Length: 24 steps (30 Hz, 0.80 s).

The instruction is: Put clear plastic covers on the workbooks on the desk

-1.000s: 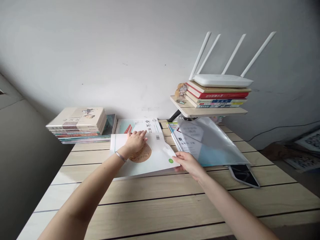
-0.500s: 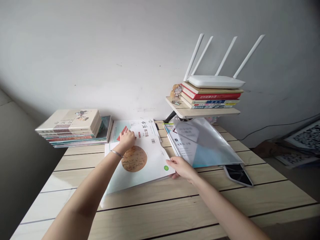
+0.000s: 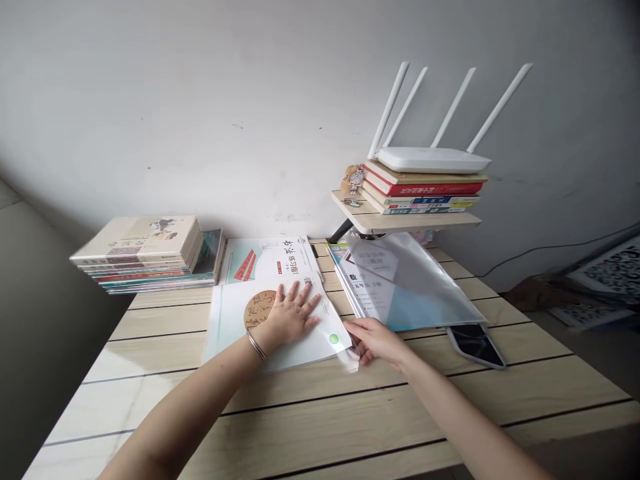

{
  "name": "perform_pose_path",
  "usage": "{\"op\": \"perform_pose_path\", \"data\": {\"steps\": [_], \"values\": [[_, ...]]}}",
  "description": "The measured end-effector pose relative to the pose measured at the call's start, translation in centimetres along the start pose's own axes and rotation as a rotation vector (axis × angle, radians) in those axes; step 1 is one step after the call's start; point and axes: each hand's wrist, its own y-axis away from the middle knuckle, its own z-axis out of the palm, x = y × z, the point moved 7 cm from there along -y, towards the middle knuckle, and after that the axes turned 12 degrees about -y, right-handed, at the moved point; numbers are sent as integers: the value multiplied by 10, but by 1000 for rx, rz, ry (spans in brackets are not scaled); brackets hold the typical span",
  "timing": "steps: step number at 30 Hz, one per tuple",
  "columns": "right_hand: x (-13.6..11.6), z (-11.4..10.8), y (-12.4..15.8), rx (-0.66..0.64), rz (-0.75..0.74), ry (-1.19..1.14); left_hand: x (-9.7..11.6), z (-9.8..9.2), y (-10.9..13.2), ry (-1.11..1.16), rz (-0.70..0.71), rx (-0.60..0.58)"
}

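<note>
A white booklet (image 3: pixel 235 327) with a brown round picture and a green dot lies flat on the wooden table (image 3: pixel 320 413). My left hand (image 3: pixel 291 314), a bangle on its wrist, rests palm down on the booklet with fingers spread. My right hand (image 3: pixel 376 341) sits at the booklet's right front corner, fingers curled on the edge of a clear plastic cover (image 3: pixel 350 358) there. Behind the booklet lies another white and teal booklet (image 3: pixel 270 258).
A stack of books (image 3: pixel 145 253) stands at the back left. To the right lie a clear folder (image 3: pixel 415 283) over workbooks and a dark phone (image 3: pixel 475 345). A small shelf (image 3: pixel 407 222) carries books (image 3: pixel 425 193) and a white router (image 3: pixel 433 159). Papers lie on the floor at the far right.
My left hand came from the booklet's far edge to its middle and now lies flat on it. The booklet, lifted a little before, now lies flat. My right hand stayed at its corner.
</note>
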Motion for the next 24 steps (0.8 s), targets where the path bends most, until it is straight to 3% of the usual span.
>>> {"op": "perform_pose_path", "data": {"steps": [7,17,24], "values": [[0,3,6,-13,-6,68,-3,-18,-2,65,75,-164],[5,2,8,-23,14,70,-1,-2,0,25,98,12],[13,-2,14,-49,24,-94,9,-24,11,81,63,18]]}}
